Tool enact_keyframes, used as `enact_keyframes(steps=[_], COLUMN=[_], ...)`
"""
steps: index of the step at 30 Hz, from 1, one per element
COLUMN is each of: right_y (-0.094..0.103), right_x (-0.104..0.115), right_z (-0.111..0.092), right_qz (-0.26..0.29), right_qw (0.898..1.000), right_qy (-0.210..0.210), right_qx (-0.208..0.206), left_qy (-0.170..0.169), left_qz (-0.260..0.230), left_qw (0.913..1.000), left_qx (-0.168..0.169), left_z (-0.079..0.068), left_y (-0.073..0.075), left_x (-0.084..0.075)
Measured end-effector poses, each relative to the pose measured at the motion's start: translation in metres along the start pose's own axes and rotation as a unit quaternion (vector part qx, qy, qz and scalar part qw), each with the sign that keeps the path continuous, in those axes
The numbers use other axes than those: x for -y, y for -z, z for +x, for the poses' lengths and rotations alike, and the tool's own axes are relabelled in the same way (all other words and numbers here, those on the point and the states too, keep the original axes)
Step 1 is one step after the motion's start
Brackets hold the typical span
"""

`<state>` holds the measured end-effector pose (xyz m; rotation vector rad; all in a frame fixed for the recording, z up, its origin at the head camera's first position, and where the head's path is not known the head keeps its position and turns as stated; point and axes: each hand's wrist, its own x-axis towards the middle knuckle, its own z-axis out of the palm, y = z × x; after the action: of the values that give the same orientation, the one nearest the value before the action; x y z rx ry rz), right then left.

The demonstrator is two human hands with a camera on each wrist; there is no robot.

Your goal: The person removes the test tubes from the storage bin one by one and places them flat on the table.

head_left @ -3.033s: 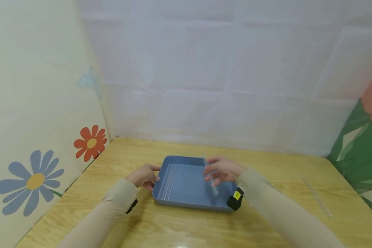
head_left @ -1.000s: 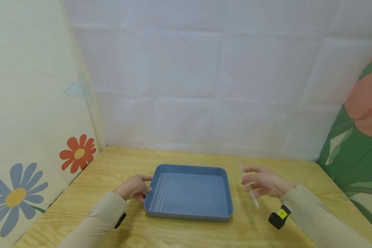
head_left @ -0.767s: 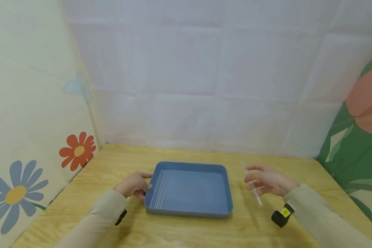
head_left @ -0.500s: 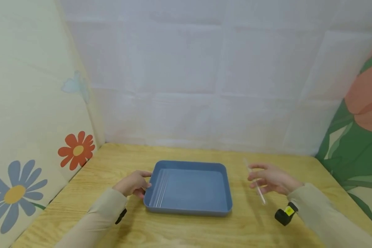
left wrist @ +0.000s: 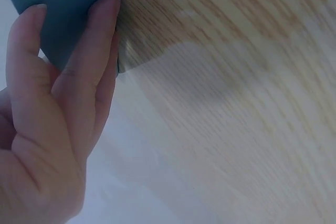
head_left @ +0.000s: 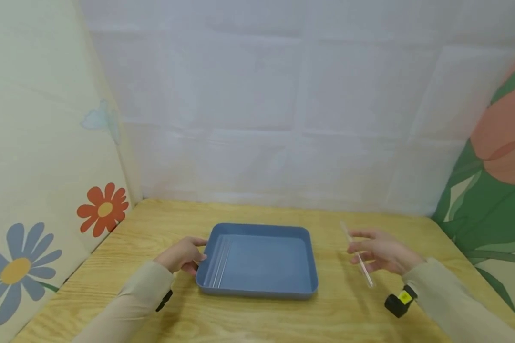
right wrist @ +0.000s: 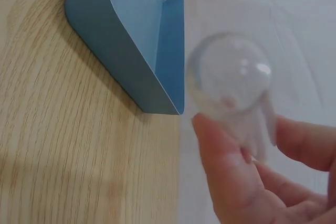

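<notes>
A blue rectangular tray (head_left: 266, 293) sits on the table in the head view. Several clear tubes (head_left: 220, 263) lie side by side along its left inner wall; their exact number is hard to tell. My left hand (head_left: 181, 255) holds the tray's left side, and in the left wrist view its fingers (left wrist: 92, 51) press on the outer wall. Right of the tray, my right hand (head_left: 382, 252) pinches a clear test tube (head_left: 365, 272) slantwise above the table. Its rounded end shows large in the right wrist view, the test tube (right wrist: 231, 74) lying between thumb and fingers.
The wood-grain table (head_left: 257, 321) reaches back to a white cloth wall (head_left: 240, 143). Flower-printed panels stand at both sides: a left panel (head_left: 47, 143) and a right panel (head_left: 498, 205). A black wrist device (head_left: 398, 305) hangs under the right sleeve.
Earlier my right hand held a test tube over the tray while another lay on the table at right. That table spot no longer shows one. The hand, gripping a tube, is now right of the tray.
</notes>
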<state>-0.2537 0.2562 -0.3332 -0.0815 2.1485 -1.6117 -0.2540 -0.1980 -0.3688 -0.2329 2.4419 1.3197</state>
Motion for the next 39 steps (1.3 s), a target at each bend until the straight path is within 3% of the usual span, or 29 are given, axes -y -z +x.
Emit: enact_keyframes(steps=[9,14,19,29,39], right_y=[0.011,0.019,0.022,0.033,0.047], right_x=[-0.013,-0.015,-0.017,-0.026,-0.037], right_z=[-0.007,-0.01,-0.013,-0.014,-0.021], right_qz=[0.002,-0.009,-0.03,-0.045,-0.059], right_qw=[1.0,1.0,0.999,0.998,0.997], right_qy=[0.006,0.008,0.002,-0.001,-0.015], right_qx=[0.005,-0.005,-0.014,-0.046,-0.049], left_qy=[-0.003,-0.027,-0.012,-0.01,-0.015], left_qz=[0.002,-0.001,-0.004,-0.007,-0.011], left_qw=[1.0,0.9996,0.9999,0.9999,0.9998], left_qx=[0.002,0.004,0.006,0.004,0.01], left_z=[0.006,0.009,0.007,0.003,-0.001], left_y=[-0.001,0.002,0.004,0.007,0.002], left_x=[0.002,-0.002,0.0,0.003,0.002])
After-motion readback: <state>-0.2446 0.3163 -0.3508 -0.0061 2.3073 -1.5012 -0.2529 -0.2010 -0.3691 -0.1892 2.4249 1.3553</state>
